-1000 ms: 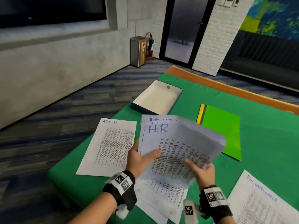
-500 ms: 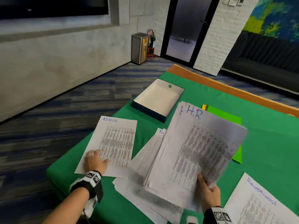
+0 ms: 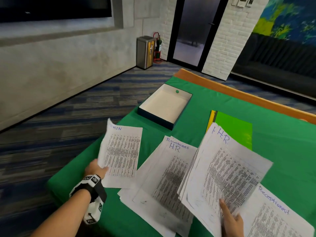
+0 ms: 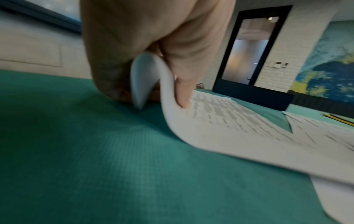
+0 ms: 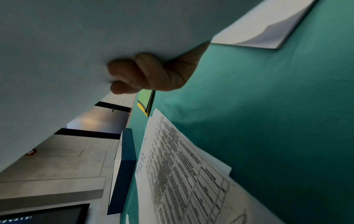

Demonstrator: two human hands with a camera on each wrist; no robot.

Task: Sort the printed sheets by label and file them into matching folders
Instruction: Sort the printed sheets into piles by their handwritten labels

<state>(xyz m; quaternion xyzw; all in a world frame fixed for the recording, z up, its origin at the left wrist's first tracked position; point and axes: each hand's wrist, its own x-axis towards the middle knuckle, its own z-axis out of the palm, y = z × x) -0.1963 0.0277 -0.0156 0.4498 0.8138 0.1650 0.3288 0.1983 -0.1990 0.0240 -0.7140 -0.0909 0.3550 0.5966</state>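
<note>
Mid-sort, nothing filed yet. Left hand [image 3: 95, 170] pinches the admin sheet's [image 3: 122, 154] left edge, lifting it off the green table [image 3: 282, 134], centre-left of frame. Right hand [image 3: 230, 219] grips the raised HR stack [image 3: 227, 168], lower right. Next, probably: place the HR sheet on its own pile; folders [image 3: 234, 127] lie just beyond the stack.

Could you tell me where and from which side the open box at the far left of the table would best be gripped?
Probably the open box is best gripped by its near short wall, from the person's side. It sits flat with nothing visible inside but a green dot, so fingers could hook over the upright rim, thumb outside. The left hand, now pinching the ADMIN sheet, is the nearer one.
</note>
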